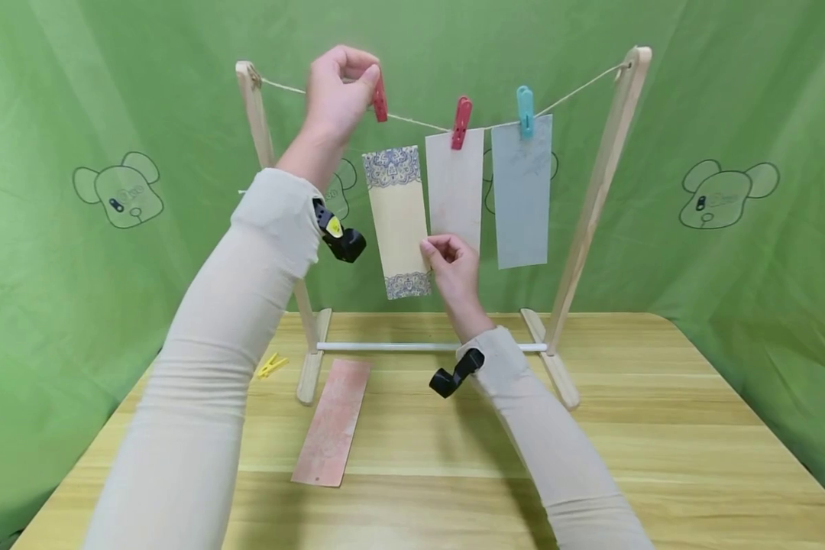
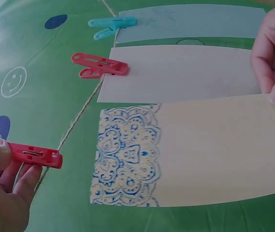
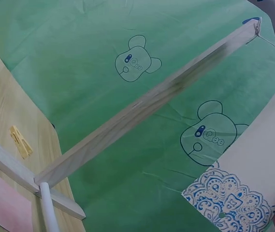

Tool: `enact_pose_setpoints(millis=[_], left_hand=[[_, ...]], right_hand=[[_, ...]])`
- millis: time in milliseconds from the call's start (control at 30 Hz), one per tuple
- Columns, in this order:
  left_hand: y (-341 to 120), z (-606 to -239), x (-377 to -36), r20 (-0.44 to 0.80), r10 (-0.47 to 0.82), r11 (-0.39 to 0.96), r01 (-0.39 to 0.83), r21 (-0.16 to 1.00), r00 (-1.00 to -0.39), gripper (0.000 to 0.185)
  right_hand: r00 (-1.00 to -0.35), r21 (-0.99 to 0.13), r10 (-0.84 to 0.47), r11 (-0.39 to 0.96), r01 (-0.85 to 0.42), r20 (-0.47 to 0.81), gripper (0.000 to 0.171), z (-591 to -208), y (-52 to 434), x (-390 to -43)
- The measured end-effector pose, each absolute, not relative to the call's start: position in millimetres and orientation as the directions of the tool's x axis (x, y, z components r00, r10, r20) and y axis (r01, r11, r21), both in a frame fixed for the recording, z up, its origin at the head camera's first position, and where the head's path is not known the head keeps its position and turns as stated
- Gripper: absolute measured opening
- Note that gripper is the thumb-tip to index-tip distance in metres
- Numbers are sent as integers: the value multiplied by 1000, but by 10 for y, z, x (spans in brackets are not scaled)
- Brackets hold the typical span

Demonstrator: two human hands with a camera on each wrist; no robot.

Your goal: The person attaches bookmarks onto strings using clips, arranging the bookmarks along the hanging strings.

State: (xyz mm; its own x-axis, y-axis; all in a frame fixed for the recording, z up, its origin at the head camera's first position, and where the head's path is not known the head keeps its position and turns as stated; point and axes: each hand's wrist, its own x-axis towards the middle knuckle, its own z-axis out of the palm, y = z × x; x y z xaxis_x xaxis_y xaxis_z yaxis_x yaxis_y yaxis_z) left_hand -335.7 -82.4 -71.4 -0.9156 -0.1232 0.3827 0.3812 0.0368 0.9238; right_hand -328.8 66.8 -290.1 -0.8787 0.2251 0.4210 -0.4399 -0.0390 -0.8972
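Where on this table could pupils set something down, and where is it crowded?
The widest bare patch is the tabletop right of the stand's right foot and the right sleeve. A smaller one lies between the pink card and that sleeve. It is crowded around the stand's left foot, with the yellow clothespin and pink card close by.

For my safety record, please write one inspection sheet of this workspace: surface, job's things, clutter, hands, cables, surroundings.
Surface: wooden tabletop; a pink rectangular card and yellow plastic clothespin lie on it.
Job's things: beige string on pale wooden frame; white rectangular card under red plastic clothespin, blue-grey rectangular card under turquoise plastic clothespin.
Clutter: nothing seen.
Left hand: pinches second red clothespin at the string.
Right hand: pinches cream rectangular card with blue patterned ends, unclipped.
Cables: nothing seen.
Surroundings: green fabric with cartoon outlines.
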Motion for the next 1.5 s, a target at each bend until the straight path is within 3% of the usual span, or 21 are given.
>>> enact_pose_setpoints(millis=[267, 800, 1500], left_hand=[[-771, -729, -3344, 295, -122, 79, 287, 955, -948, 14], [-760, -715, -3317, 261, -61, 158, 249, 955, -963, 17], [-717, -695, -3315, 239, -81, 221, 216, 951, -968, 12]], right_hand=[[-881, -901, 236, -45, -431, 410, 13, -2879, 653, -3323], [-869, -885, 247, -74, -459, 430, 14, -2789, 538, -3319], [-865, -872, 257, -127, -473, 432, 9, -2787, 492, -3299]])
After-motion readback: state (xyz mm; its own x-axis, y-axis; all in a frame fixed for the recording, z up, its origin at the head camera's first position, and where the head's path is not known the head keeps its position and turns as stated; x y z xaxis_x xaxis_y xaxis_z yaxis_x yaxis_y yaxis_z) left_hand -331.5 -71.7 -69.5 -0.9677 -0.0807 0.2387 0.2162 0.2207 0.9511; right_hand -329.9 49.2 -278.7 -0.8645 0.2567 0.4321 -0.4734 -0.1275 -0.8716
